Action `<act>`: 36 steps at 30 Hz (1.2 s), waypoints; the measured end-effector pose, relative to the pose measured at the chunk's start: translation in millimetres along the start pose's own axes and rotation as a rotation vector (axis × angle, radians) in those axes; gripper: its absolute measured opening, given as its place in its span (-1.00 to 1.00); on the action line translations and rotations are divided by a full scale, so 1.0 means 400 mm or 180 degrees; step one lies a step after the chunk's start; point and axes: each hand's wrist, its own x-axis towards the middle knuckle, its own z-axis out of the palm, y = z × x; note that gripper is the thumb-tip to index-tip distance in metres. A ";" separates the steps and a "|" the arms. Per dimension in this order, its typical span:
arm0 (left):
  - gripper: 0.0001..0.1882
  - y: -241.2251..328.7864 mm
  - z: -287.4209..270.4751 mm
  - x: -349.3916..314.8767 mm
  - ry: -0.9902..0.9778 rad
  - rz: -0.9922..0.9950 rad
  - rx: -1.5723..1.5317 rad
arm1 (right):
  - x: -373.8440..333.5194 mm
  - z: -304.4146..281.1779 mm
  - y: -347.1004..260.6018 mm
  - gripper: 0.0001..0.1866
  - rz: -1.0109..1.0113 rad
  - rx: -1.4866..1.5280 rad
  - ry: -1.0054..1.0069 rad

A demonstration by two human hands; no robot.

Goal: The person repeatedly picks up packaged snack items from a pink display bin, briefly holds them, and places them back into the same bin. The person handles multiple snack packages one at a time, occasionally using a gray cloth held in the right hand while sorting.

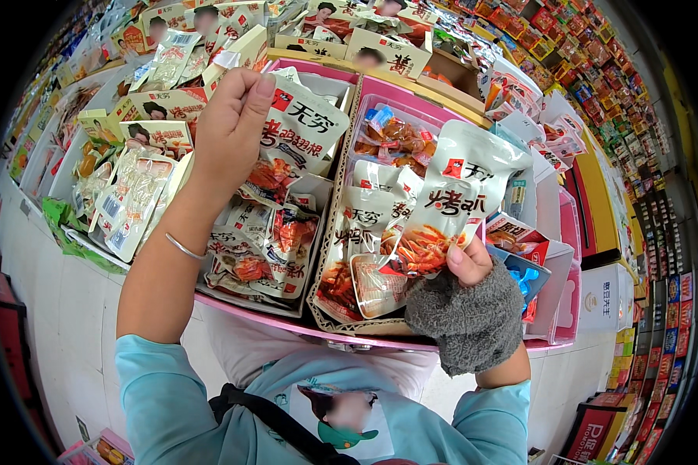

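Note:
My left hand (236,128), with a thin bangle (184,246) on its wrist, is closed on the upper corner of a white snack pouch (306,120) printed with red-brown meat. The pouch hangs over a carton (275,308) of similar pouches. Across from it, my right hand (471,263) pinches the lower edge of another white snack pouch (467,174) between thumb and fingers. A fluffy grey cloth (473,318) covers most of that hand; whether it is a glove or a rag I cannot tell. Several upright pouches (364,244) fill the cardboard box (318,298) beneath.
A pink bin (279,335) holds these boxes in front of me. Behind it stand more snack cartons (388,53). Left is a white bin (101,257) of packets; right, a white carton (606,298) rests by the yellow display. Packed shelves (644,132) curve along the right.

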 end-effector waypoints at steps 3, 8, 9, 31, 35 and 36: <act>-0.77 0.001 0.000 0.000 -0.0075 -0.0087 -0.0069 | -0.003 0.007 -0.006 -0.53 0.0064 0.0089 0.0012; -0.78 0.003 0.001 -0.002 -0.0067 -0.0089 -0.0068 | -0.001 -0.008 0.006 -0.52 0.0033 0.0027 -0.0009; -0.79 0.008 -0.001 -0.002 -0.0064 -0.0102 -0.0038 | 0.001 -0.018 0.014 -0.52 -0.0031 -0.0036 -0.0043; -0.74 0.023 -0.006 0.001 -0.0065 -0.0118 0.0291 | 0.006 -0.045 0.035 -0.40 -0.0167 -0.0238 -0.0203; -0.75 0.025 -0.005 0.001 -0.0069 -0.0126 0.0326 | 0.007 -0.043 0.030 -0.42 -0.0198 -0.0087 -0.0322; -0.75 0.025 -0.005 0.001 -0.0066 -0.0116 0.0338 | 0.008 -0.042 0.029 -0.42 -0.0214 -0.0105 -0.0309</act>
